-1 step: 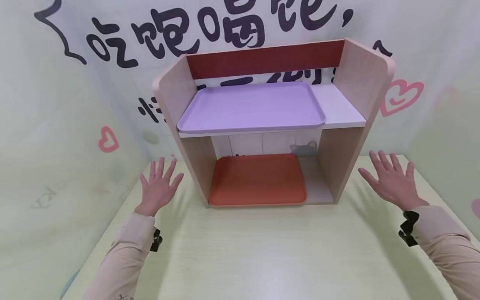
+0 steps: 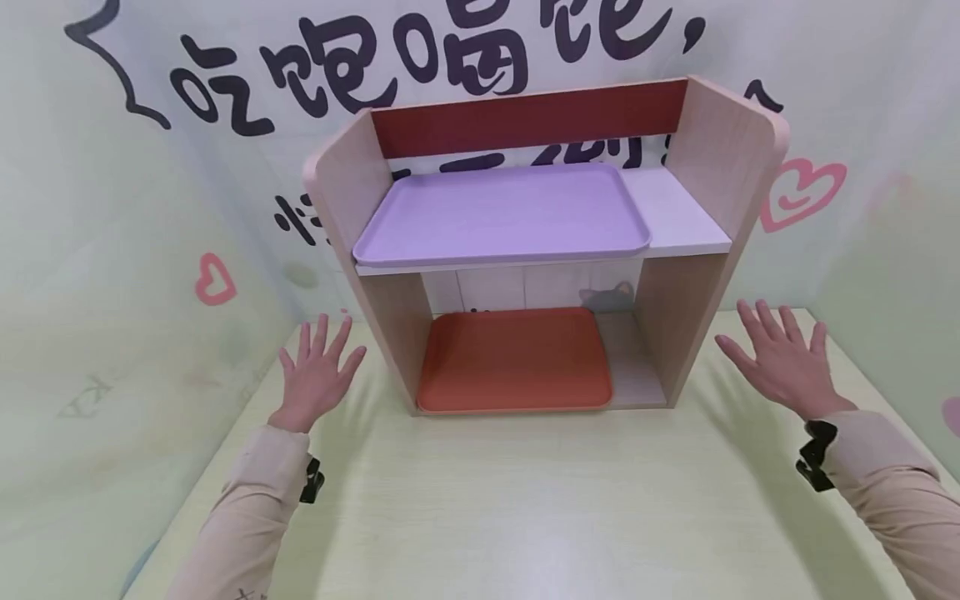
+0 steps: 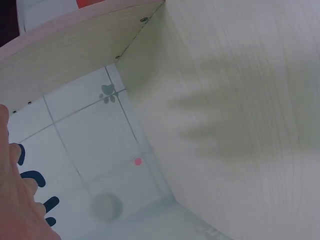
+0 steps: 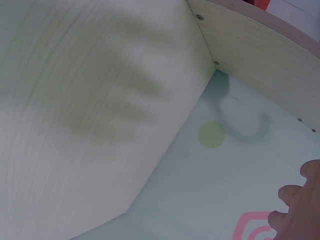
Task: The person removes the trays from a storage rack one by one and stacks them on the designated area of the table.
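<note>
L hand (image 2: 318,379) hovers over the bench (image 2: 510,500), L of the shelf unit (image 2: 727,150); R hand (image 2: 787,367) R of it. Fingers spread, nothing held! Purple tray (image 2: 502,212) on the upper shelf (image 2: 678,212), orange tray (image 2: 517,362) below, both toward L. Looks like a pause btwn moves; handling either tray'd prob. call for reaching inward.

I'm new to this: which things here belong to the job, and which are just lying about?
Probably part of the job:
left hand and right hand, open, holding nothing
wooden shelf unit, between the hands
purple tray, on its upper level
orange-red tray, on its lower level

Probably just surroundings:
pale table, under the unit
printed backdrop, behind it
</note>
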Tool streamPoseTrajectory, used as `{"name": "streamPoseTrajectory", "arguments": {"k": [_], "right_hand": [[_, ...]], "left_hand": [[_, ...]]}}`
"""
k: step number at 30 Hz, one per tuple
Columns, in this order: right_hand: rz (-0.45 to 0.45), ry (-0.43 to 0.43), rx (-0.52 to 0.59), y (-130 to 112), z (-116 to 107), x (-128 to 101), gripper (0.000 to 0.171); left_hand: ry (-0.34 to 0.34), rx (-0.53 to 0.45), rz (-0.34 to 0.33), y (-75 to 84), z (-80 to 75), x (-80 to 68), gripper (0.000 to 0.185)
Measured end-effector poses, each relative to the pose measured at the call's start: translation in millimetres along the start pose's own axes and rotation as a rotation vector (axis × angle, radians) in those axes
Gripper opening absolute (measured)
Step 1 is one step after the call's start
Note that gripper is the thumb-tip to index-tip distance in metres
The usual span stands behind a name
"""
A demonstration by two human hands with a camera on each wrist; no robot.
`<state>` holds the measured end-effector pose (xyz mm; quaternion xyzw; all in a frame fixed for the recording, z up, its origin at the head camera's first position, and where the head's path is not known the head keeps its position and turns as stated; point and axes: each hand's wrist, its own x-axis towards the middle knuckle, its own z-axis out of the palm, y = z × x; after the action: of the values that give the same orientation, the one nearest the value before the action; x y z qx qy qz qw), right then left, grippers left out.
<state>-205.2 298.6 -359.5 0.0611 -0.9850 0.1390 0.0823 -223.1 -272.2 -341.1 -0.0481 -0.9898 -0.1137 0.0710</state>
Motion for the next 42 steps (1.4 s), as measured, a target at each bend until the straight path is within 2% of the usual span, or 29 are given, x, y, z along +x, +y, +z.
{"name": "streamPoseTrajectory", "arguments": {"k": [12, 18, 24, 30, 35, 42], "right_hand": [[0.014, 0.024, 0.017, 0, -2, -6, 0.071], [0.006, 0.040, 0.037, -2, -3, -12, 0.070], [-0.004, 0.061, 0.052, -2, -6, -23, 0.069], [-0.039, 0.092, 0.064, -4, -12, -35, 0.067], [-0.075, 0.145, 0.111, -9, -17, -46, 0.064], [-0.139, 0.206, 0.169, -24, -27, -53, 0.063]], "left_hand": [[-0.007, -0.049, 0.014, -3.0, 3.2, 1.4, 0.066], [0.022, -0.056, 0.019, -5.7, -1.7, -2.7, 0.065], [0.058, -0.061, 0.051, -3.4, -8.3, -6.6, 0.064], [0.095, -0.018, 0.068, 0.6, -16.2, -14.7, 0.062], [0.149, -0.011, 0.089, 4.3, -28.2, -19.3, 0.061], [0.225, -0.172, 0.164, 21.6, -61.0, -17.3, 0.058]]}}
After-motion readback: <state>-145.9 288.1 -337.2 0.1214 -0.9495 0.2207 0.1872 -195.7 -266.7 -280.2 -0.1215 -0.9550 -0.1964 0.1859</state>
